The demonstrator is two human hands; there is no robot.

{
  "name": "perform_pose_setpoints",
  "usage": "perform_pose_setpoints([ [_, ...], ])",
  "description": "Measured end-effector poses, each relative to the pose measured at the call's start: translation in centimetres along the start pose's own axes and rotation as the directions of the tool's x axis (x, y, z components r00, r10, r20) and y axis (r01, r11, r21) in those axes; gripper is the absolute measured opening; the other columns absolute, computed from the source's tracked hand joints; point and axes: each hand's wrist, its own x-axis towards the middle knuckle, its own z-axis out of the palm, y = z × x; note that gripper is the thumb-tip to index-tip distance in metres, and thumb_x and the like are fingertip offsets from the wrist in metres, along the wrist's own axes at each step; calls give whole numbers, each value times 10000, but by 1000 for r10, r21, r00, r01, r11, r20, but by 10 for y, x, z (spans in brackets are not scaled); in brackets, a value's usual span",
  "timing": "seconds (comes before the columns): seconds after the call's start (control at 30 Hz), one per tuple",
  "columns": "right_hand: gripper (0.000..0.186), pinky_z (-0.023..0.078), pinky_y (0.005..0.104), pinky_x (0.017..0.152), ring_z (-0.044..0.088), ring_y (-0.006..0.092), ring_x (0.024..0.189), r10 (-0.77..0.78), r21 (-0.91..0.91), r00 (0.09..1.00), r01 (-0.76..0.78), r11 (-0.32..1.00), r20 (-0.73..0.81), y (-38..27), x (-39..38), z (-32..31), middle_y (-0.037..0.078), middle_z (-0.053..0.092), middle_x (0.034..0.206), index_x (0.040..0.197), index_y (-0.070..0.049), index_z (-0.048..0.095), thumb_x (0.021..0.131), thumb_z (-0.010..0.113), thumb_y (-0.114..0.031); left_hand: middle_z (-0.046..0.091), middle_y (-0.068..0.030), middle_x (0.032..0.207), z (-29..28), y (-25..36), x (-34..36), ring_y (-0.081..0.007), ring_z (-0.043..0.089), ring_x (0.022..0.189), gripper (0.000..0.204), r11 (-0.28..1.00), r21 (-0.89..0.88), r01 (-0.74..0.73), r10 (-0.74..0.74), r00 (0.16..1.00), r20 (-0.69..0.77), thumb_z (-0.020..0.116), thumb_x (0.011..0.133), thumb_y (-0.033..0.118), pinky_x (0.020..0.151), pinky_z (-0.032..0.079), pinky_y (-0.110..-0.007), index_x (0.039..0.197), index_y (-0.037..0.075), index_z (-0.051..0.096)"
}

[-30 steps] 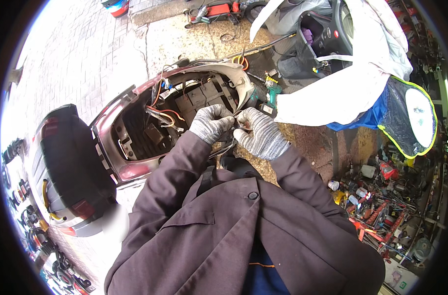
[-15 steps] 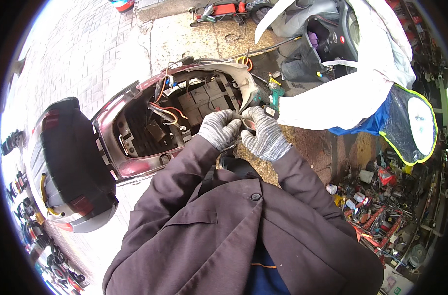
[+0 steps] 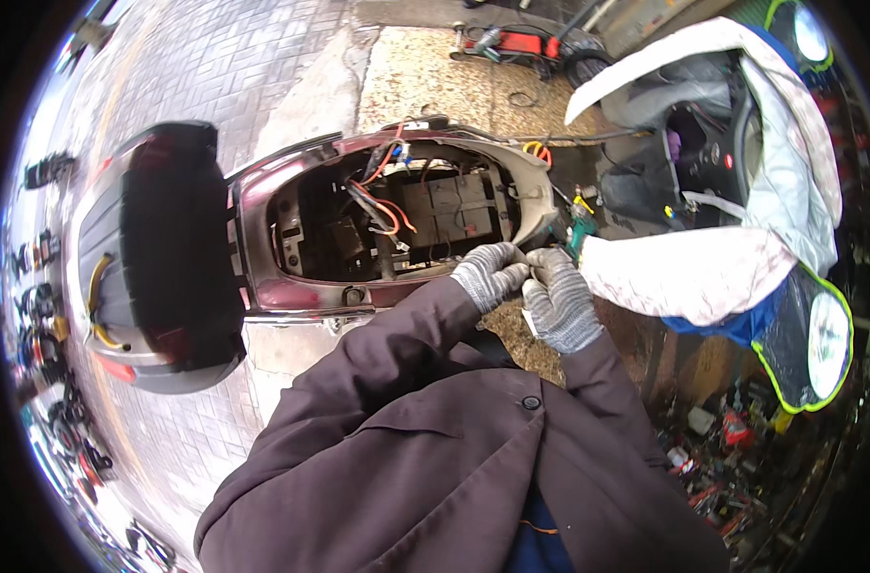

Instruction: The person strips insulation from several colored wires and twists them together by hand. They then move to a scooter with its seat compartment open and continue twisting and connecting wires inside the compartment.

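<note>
Both hands wear grey knit gloves and meet fingertip to fingertip just in front of an unseated scooter body. My left hand (image 3: 493, 274) is closed in a pinch, thumb against fingers. Pinched closed too, my right hand (image 3: 561, 301) touches the left one's fingertips. Whatever lies between the fingers is too small or hidden to make out. Beside them runs the near edge of the dark red scooter body (image 3: 306, 294), its under-seat bay open. Loose orange and white wires (image 3: 389, 215) stick up out of the bay. A green power tool (image 3: 580, 232) lies beyond my right hand.
At the left, a large black top box (image 3: 182, 258) is joined to the scooter's tail. White and blue covers (image 3: 688, 272) drape the scooter's front at the right. A red floor jack (image 3: 511, 43) stands beyond. Cluttered tools and parts (image 3: 731, 449) fill the lower right.
My view has shifted, so the scooter and hands appear farther right. My right hand's fingers have drawn closer together; my hands remain joined at the fingertips.
</note>
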Motion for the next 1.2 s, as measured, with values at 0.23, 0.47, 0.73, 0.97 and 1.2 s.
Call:
perform_pose_setpoints([
  [0.23, 294, 484, 426, 795, 605, 349, 882, -55, -15, 987, 58, 998, 149, -7, 14, -6, 209, 606, 945, 1077, 27, 541, 829, 549, -132, 642, -94, 754, 2, -5, 5, -157, 583, 668, 133, 943, 311, -120, 160, 982, -105, 596, 853, 103, 622, 485, -310, 921, -5, 631],
  [0.47, 251, 515, 356, 771, 635, 291, 825, -123, 124, 976, 101, 987, 182, -20, 29, -11, 192, 615, 890, 1045, 51, 526, 826, 547, -69, 622, -64, 722, -3, 0, 7, -155, 566, 688, 108, 980, 140, -142, 164, 974, -157, 597, 863, 108, 639, 478, -312, 898, 10, 627],
  [0.73, 253, 502, 318, 729, 604, 207, 778, -94, 270, 959, 19, 963, 269, -2, 48, -17, 124, 600, 875, 1055, -3, 524, 823, 591, -78, 613, -24, 810, -4, 24, -17, -90, 553, 724, 148, 993, -61, -103, 90, 979, -184, 653, 847, 96, 647, 486, -254, 961, 20, 598],
  [0.97, 300, 520, 356, 713, 640, 273, 802, -214, 134, 948, 187, 973, 234, 6, 40, -12, 177, 622, 901, 1072, 10, 526, 797, 603, -80, 650, -87, 724, 2, 20, -14, -136, 586, 653, 107, 960, 280, -25, 102, 959, -263, 621, 787, 79, 608, 502, -316, 865, 9, 641],
  [1.2, 201, 504, 422, 646, 632, 359, 702, -163, -95, 979, 175, 980, 119, 4, 33, -13, 200, 623, 753, 945, 5, 563, 792, 601, -119, 582, -37, 755, 14, 0, -3, -103, 500, 725, 61, 984, 149, -94, 131, 956, -262, 557, 835, 7, 619, 456, -276, 890, 32, 564],
])
